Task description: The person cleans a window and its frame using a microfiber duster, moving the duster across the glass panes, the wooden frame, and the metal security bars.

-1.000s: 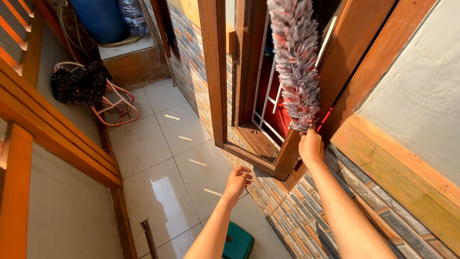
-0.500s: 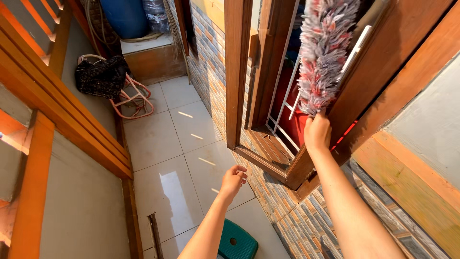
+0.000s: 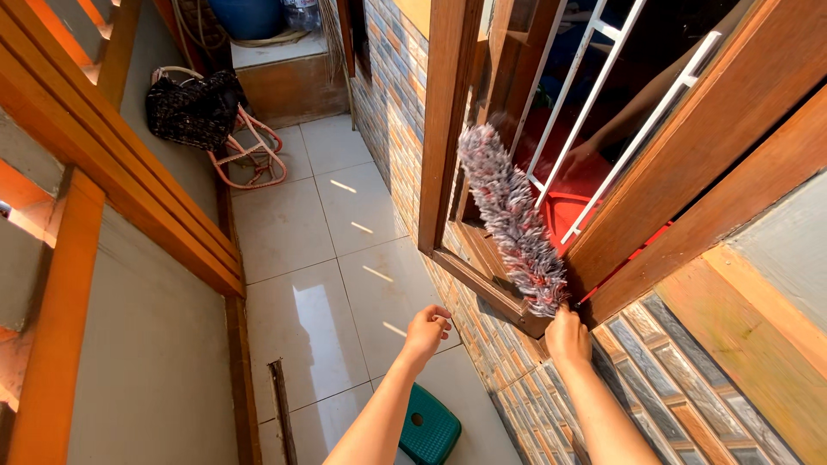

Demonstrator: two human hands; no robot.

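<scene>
Head view: a fluffy duster with a long, shaggy head of grey, white and reddish strands stands tilted, its tip leaning up and to the left, its base down at the right. It lies against the lower corner of an open wooden window frame, in front of white window bars, with its strands brushing the wooden sill.

The right hand is closed in a fist around the duster's handle, right under the bushy head, so the handle itself is hidden inside the grip. The left hand hangs free over the floor with its fingers loosely curled, thumb resting near the forefinger; it holds nothing and touches nothing. It sits just left of the right hand and a little apart from the duster, at about the level of the duster's base.

Below the window runs a wall of multicoloured brick tiles. The tiled floor is pale and glossy, with streaks of sunlight on it. A green plastic stool stands on the floor beneath the left forearm. Farther off, a pink wire-frame chair carries a dark crocheted bag, and a wooden railing borders the left side.
</scene>
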